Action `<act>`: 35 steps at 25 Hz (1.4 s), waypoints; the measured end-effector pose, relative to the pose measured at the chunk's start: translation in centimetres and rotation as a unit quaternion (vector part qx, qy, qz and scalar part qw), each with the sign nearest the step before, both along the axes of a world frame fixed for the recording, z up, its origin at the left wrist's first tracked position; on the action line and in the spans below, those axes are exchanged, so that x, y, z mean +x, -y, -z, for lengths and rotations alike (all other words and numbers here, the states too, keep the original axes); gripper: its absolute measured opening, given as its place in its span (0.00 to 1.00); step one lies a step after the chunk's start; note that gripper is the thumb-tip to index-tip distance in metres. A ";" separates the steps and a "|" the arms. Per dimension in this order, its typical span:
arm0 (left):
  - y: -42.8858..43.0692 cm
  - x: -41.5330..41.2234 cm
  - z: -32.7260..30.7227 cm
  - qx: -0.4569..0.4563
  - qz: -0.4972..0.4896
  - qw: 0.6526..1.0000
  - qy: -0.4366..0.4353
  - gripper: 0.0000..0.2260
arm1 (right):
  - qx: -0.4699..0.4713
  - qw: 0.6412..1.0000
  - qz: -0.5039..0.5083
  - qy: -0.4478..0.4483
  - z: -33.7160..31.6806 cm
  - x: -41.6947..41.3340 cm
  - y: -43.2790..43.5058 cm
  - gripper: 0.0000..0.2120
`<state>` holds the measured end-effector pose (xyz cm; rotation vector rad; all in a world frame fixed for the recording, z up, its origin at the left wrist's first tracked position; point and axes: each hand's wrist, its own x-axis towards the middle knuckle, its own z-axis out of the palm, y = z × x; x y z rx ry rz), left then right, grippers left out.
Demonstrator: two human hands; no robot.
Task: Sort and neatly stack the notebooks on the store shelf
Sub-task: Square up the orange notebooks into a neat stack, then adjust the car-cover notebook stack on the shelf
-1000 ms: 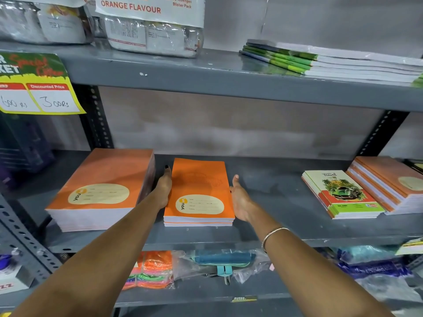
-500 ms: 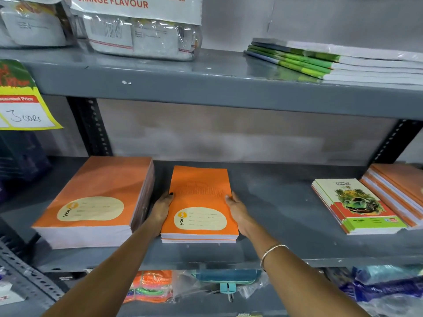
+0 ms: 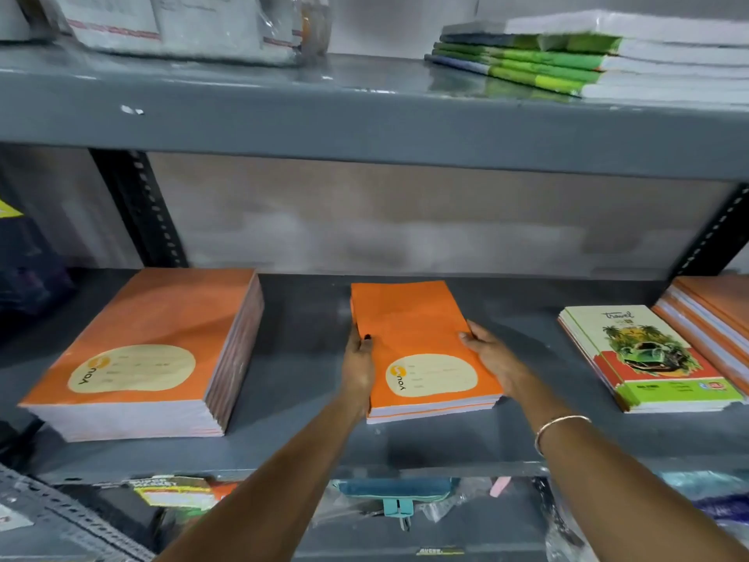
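Observation:
A small stack of orange notebooks lies on the grey middle shelf, slightly turned. My left hand grips its left edge, thumb on the cover. Against the stack's right edge my right hand holds on, fingers over the cover. To the left sits a tall pile of orange notebooks. A short pile with a green car cover lies to the right, and another orange pile beyond it. Green-spined notebooks are stacked on the upper shelf.
Plastic-wrapped packs stand on the upper shelf at left. Black perforated uprights frame the bay. Bagged goods and a teal item fill the lower shelf. Bare shelf shows between the piles.
Both hands went from pressing flat against the small stack's sides to gripping it. The stack has shifted right, away from the tall pile, and turned a little. The view swung left and down.

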<state>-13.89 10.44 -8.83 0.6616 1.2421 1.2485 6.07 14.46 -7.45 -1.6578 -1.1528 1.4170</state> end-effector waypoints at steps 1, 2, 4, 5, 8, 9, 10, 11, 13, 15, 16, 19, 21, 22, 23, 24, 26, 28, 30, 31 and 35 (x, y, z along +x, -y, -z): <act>-0.2 0.6 0.2 0.005 -0.002 1.000 0.000 0.20 | -0.001 1.000 0.000 0.009 -0.1 0.6 0.0 0.20; -0.4 1.0 0.4 0.006 0.001 1.000 0.000 0.20 | -0.003 1.000 0.000 0.016 -0.1 1.0 0.0 0.19; -0.5 1.6 0.6 0.008 0.007 1.000 -0.001 0.20 | -0.005 1.000 -0.001 0.018 -0.1 1.6 0.0 0.19; -0.5 1.7 0.6 0.007 0.004 1.000 0.000 0.19 | -0.007 1.000 0.000 0.014 0.0 1.7 0.1 0.18; -0.2 1.8 0.6 0.008 0.000 1.000 -0.008 0.19 | -0.012 1.000 -0.003 0.023 -0.1 1.7 0.4 0.19; -0.1 1.8 0.6 0.010 0.003 1.000 -0.006 0.19 | -0.014 1.000 -0.002 0.022 0.0 1.7 0.4 0.19; -0.1 1.8 0.4 0.010 0.006 1.000 -0.004 0.19 | -0.019 1.000 -0.001 0.023 -0.3 1.7 0.4 0.19; -0.1 1.7 0.3 0.009 0.005 1.000 -0.003 0.19 | -0.018 1.000 0.000 0.022 -0.3 1.7 0.3 0.19; -0.3 1.7 0.2 0.010 0.009 1.000 -0.006 0.19 | -0.027 0.999 -0.003 0.027 -0.2 1.8 0.2 0.19; -0.1 1.6 -0.3 0.014 0.010 1.000 -0.004 0.18 | -0.041 0.999 0.001 0.009 -0.2 1.7 -0.3 0.19; 0.2 1.5 -0.6 0.018 0.011 1.000 -0.004 0.17 | -0.046 0.999 -0.001 -0.004 -0.3 1.7 -0.3 0.20; -0.3 0.6 -1.0 0.015 -0.009 0.995 -0.100 0.18 | 0.004 0.999 0.020 -0.026 -1.1 2.7 -0.1 0.25; -1.8 -0.3 -1.4 0.027 -0.044 0.979 -0.197 0.22 | 0.057 0.997 0.059 -0.009 -2.3 5.2 0.4 0.23; -2.4 -0.3 -2.1 0.039 -0.053 0.968 -0.243 0.24 | 0.081 0.993 0.085 0.020 -3.0 7.0 0.6 0.21; -3.0 0.1 -2.8 0.058 -0.060 0.953 -0.292 0.25 | 0.106 0.987 0.110 0.047 -3.9 8.9 0.7 0.20; -3.2 1.1 -3.9 0.079 -0.067 0.933 -0.345 0.26 | 0.121 0.981 0.134 0.066 -4.6 11.0 0.8 0.20; -2.9 4.6 -5.6 0.146 -0.087 0.898 -0.405 0.27 | 0.121 0.974 0.163 0.104 -6.4 14.4 1.6 0.21; -2.2 10.8 -6.0 0.244 -0.059 0.890 -0.380 0.26 | 0.124 0.965 0.191 0.131 -7.6 19.4 1.9 0.22; -1.2 18.0 -5.7 0.261 0.031 0.909 -0.324 0.25 | 0.120 0.960 0.177 0.182 -8.3 23.4 2.3 0.23; -0.9 21.6 -5.0 0.229 0.072 0.927 -0.288 0.24 | 0.117 0.956 0.153 0.223 -8.0 25.2 2.4 0.26; -0.3 32.2 -2.9 0.016 0.065 0.996 -0.066 0.25 | 0.105 0.965 0.136 0.198 -4.9 29.4 1.1 0.23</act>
